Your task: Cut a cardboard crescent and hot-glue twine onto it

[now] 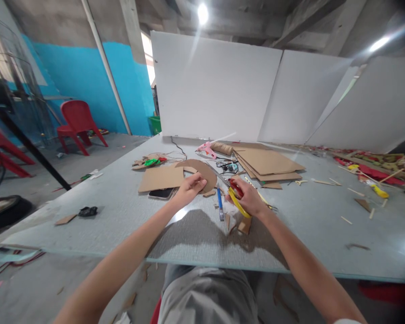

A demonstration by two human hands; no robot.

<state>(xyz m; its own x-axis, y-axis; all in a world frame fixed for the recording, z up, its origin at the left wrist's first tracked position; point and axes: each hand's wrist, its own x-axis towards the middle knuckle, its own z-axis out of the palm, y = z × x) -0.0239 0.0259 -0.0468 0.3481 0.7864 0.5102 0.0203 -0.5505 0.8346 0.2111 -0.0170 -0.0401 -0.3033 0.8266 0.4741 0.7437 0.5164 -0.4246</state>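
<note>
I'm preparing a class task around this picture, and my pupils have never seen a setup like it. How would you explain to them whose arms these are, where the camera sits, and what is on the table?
There is no robot here: the arms belong to a person working bare-handed. The single picture comes from a camera on that person's head, looking forward and down, so their own lap shows at the bottom.

The left hand holds a curved cardboard piece. The right hand holds scissors with red and yellow handles; whether the blades touch the cardboard is too small to tell.

On the table lie a blue tool, a pink glue gun, a roll of twine, stacked cardboard sheets and scattered scraps.
</note>
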